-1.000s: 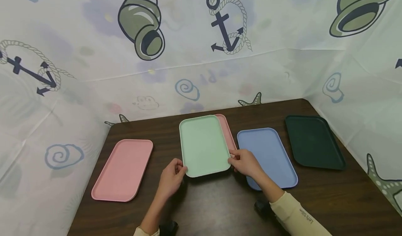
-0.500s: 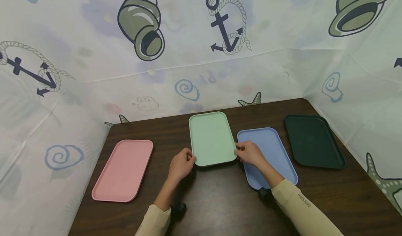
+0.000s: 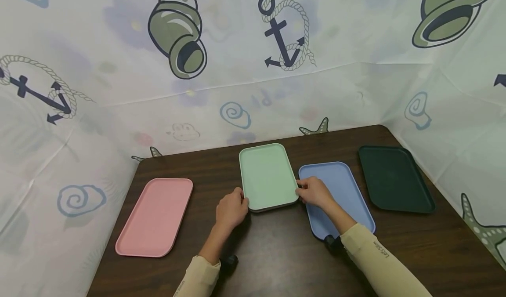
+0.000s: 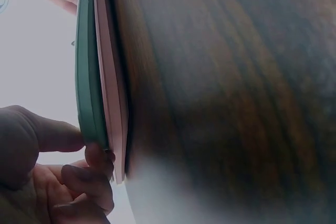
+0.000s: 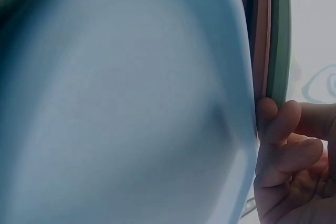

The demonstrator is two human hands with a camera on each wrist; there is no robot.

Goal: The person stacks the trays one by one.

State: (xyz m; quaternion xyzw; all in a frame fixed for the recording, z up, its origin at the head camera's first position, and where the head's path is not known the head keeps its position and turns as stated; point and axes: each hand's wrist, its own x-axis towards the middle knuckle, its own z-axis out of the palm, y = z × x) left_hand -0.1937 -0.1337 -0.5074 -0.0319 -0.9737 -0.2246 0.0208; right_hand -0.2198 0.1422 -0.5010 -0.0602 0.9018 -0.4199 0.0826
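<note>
A light green tray (image 3: 269, 176) lies over a pink tray (image 4: 111, 87) at the back middle of the table; in the head view it covers the pink one. Both wrist views show the two rims stacked, green on top. My left hand (image 3: 232, 208) pinches the green tray's near left corner between thumb and fingers. At the near right corner, my right hand (image 3: 314, 192) pinches the same tray, its wrist above a blue tray (image 3: 340, 204). In the right wrist view the fingertips (image 5: 268, 108) sit at the stacked rims, right beside the blue tray's edge.
Another pink tray (image 3: 156, 218) lies on the left of the dark wooden table (image 3: 276, 257). A dark green tray (image 3: 395, 178) is at the right, beyond the blue one. A white printed cloth (image 3: 237, 81) hangs around the back and sides.
Both hands have carried the light green tray away from me and slightly right. The pink strip that showed along its right side is now covered. The other trays have stayed put.
</note>
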